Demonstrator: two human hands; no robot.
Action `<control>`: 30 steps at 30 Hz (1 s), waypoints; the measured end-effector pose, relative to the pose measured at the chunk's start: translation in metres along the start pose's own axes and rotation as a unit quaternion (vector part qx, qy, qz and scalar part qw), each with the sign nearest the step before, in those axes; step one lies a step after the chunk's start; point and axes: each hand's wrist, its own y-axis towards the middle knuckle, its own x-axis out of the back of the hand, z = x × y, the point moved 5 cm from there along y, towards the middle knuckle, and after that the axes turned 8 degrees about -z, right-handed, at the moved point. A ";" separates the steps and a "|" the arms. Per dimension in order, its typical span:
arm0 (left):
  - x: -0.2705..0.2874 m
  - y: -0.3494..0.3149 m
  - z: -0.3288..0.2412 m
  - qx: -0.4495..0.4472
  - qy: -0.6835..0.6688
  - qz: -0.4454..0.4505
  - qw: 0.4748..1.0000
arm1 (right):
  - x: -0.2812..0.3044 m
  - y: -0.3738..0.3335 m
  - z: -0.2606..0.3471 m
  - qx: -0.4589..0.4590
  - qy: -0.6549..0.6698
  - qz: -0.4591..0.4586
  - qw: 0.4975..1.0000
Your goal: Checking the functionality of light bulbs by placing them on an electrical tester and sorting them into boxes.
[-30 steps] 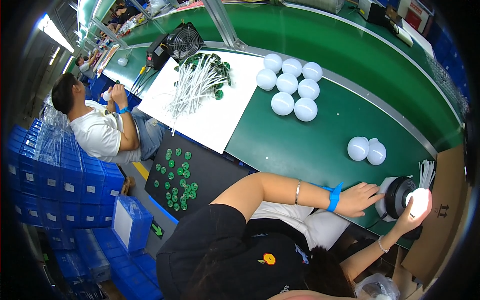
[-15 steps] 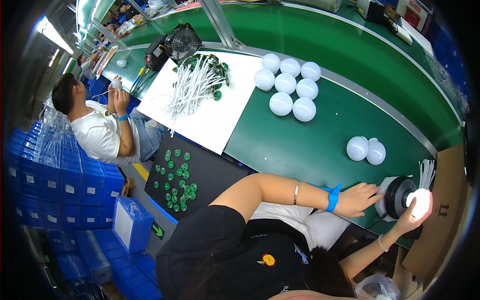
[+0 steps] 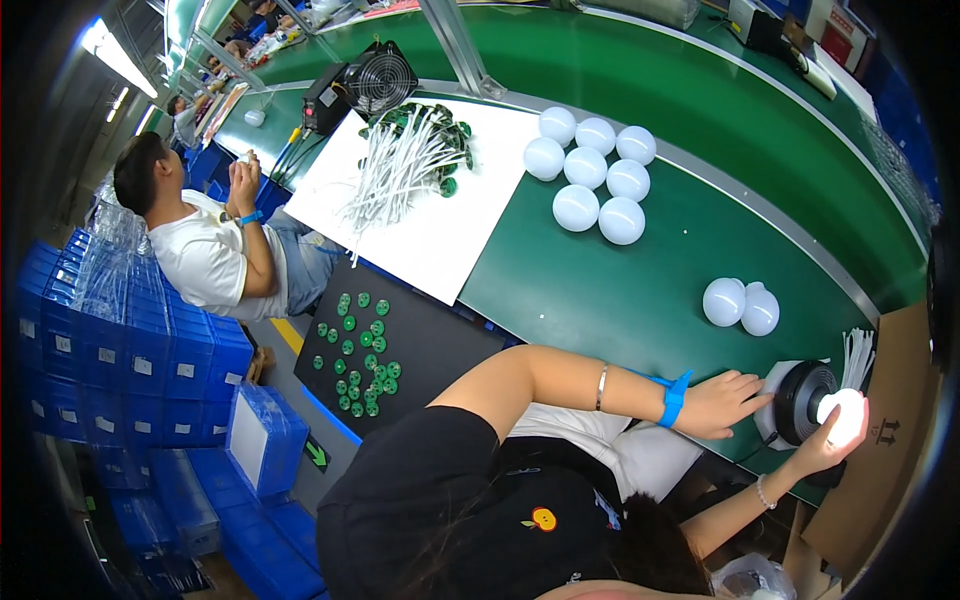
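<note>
while the left hand [image 3: 720, 405], fingers slightly apart, seemingly steadies the round black fixture [image 3: 802, 400], the right hand [image 3: 822, 453] clamps its grip around a glowing bulb [image 3: 845, 417] there.

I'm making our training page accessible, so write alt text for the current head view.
A person's right hand holds a glowing bulb at a round black device on a green bench, the left hand beside it. White globes lie beyond; a co-worker is at left.

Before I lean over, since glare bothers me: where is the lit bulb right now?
Toward the right edge of the head view, the lit bulb is in the right hand, between the black round device and the cardboard.
</note>
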 end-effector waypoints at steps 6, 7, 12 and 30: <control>0.001 -0.001 0.000 -0.007 0.014 -0.002 1.000 | 0.001 -0.002 -0.002 -0.014 0.000 -0.002 1.000; 0.001 -0.002 0.000 -0.006 0.010 -0.002 1.000 | 0.001 -0.002 -0.002 -0.021 0.012 -0.005 1.000; 0.001 -0.001 0.001 -0.005 0.010 -0.002 1.000 | 0.001 -0.002 -0.002 -0.027 0.010 -0.007 1.000; 0.017 0.006 -0.002 0.028 -0.028 0.054 0.998 | -0.001 -0.010 0.036 0.016 0.009 0.037 0.999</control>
